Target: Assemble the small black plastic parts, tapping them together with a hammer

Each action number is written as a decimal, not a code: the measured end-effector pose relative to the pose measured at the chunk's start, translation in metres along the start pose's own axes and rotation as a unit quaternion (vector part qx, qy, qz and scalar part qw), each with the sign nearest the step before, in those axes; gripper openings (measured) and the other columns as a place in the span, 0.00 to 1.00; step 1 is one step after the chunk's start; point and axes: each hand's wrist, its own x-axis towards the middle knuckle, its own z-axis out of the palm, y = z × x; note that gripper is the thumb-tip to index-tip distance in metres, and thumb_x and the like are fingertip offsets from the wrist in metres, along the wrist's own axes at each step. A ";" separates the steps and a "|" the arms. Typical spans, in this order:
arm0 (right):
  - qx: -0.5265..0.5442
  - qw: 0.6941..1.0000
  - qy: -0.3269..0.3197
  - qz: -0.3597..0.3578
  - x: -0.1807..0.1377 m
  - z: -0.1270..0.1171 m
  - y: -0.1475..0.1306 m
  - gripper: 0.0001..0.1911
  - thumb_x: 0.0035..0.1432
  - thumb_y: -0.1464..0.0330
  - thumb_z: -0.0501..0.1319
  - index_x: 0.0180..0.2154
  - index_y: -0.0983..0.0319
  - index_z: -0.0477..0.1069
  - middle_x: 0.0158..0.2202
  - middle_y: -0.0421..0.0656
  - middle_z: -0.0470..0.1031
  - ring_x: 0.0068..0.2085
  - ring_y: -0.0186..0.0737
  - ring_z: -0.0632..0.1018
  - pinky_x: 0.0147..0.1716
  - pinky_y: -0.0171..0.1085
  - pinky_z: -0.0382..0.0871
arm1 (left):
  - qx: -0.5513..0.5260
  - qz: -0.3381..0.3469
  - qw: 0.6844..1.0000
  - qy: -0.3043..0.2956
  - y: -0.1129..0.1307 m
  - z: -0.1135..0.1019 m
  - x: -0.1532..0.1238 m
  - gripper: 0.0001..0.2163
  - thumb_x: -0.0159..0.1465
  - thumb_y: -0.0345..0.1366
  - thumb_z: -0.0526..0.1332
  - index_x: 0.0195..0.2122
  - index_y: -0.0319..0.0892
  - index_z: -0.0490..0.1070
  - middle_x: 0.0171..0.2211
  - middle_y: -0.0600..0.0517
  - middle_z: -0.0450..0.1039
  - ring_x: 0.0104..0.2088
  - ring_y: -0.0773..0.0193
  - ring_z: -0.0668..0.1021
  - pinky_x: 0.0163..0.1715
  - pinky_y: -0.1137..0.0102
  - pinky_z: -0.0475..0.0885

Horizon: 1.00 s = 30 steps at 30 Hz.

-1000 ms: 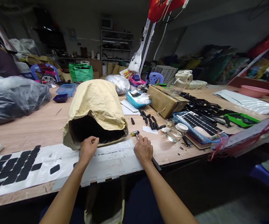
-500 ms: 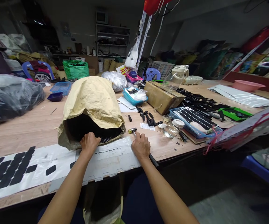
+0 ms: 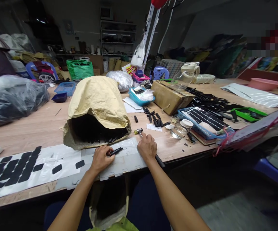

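Note:
My left hand (image 3: 102,158) is closed around a slim black handle-like piece (image 3: 116,151), held just above the pale board (image 3: 126,163) at the table's front. My right hand (image 3: 147,147) grips a small hammer (image 3: 138,131) by its shaft. The yellowish hammer head points away from me, and the dark grip (image 3: 160,161) sticks out below the hand. Beyond my left hand lies a big tan sack (image 3: 95,96) on its side, its mouth towards me. Several black pieces (image 3: 111,140) show inside the mouth; deeper in is too dark to see.
Several black pieces (image 3: 157,120) lie beside a cardboard box (image 3: 171,96). A clear jar (image 3: 178,132) and a blue basket (image 3: 208,138) stand to the right. White sheets with black pads (image 3: 57,169) cover the front left. A grey plastic bag (image 3: 11,99) sits far left.
My left hand has come out of the sack's mouth towards me, with a black piece in it. My right hand keeps hold of the hammer in about the same place.

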 end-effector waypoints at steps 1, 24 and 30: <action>0.003 1.000 -0.001 0.001 0.000 0.000 0.000 0.20 0.62 0.70 0.53 0.56 0.59 0.67 0.43 0.49 0.69 0.44 0.46 0.70 0.38 0.39 0.60 | -0.001 0.005 1.000 0.008 -0.003 0.004 0.001 0.07 0.55 0.33 0.62 0.35 0.45 0.75 0.29 0.54 0.74 0.36 0.60 0.74 0.39 0.67 0.64; 0.382 0.907 -0.057 -0.167 -0.097 -0.047 -0.026 0.20 0.67 0.69 0.49 0.57 0.57 0.68 0.47 0.45 0.75 0.48 0.39 0.76 0.50 0.38 0.71 | -0.023 0.002 1.000 0.013 -0.009 0.008 0.003 0.06 0.59 0.37 0.66 0.37 0.46 0.78 0.33 0.53 0.75 0.41 0.59 0.74 0.42 0.65 0.62; 0.364 0.915 -0.058 -0.163 -0.097 -0.048 -0.028 0.20 0.67 0.69 0.49 0.57 0.56 0.68 0.45 0.44 0.74 0.47 0.38 0.76 0.49 0.37 0.71 | -0.035 -0.006 0.999 0.009 -0.008 0.008 0.003 0.04 0.58 0.36 0.66 0.35 0.46 0.78 0.34 0.54 0.75 0.41 0.60 0.74 0.42 0.65 0.62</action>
